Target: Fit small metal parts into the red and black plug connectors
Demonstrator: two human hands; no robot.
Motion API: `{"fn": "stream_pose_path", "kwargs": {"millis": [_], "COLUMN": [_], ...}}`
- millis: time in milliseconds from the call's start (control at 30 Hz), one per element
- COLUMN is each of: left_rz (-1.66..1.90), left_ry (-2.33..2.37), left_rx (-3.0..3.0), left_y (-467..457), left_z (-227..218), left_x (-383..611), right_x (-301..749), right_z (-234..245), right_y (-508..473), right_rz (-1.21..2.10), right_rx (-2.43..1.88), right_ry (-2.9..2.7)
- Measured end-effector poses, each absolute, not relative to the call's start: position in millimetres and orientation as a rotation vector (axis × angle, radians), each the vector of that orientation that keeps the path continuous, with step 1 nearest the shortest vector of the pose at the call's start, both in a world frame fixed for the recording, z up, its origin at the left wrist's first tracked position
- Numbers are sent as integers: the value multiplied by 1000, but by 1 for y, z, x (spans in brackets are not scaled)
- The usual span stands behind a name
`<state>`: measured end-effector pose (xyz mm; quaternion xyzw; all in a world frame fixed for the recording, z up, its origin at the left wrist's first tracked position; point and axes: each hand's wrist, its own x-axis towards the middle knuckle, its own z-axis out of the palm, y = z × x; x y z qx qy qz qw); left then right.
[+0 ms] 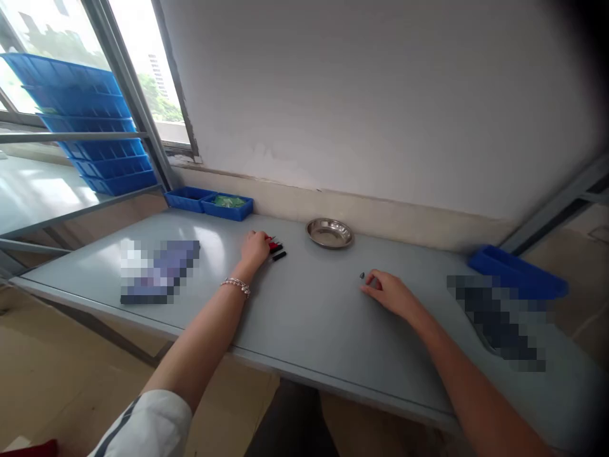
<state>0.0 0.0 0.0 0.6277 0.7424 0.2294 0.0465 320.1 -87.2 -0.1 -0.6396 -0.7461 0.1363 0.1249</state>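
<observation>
Reaching 11 o'clock: left hand (255, 247) on red-black parts (276, 249), grip state untellable; best pinch one cleanly. Right hand (387, 292) grip slack, empty, by dark piece (362, 275).

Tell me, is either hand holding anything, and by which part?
The left hand covers one end of small red and black pieces; a grip cannot be told. The right hand holds nothing; a small dark bit lies by its fingertips.
</observation>
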Motion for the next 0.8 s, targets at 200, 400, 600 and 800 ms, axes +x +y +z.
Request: {"fn": "stream_pose_path", "kwargs": {"millis": [200,400,600,800], "left_rz": [655,635,658,254], "left_ry": [2277,2210,2194,1954], "left_rx": [1850,1903,2055,2302], "left_y": [1,-1,-3,-10], "left_z": [0,-1,10,20], "left_x": [1,1,6,17], "right_x": [319,318,317,317], "right_z": [1,2,1,1], "right_y": [-87,-88,-87,-87], "right_rz": [422,454,464,436], "right_rx": [-1867,-1847,-1832,-1841], "right_ry": [-2168,-2171,-2174,-2152]}}
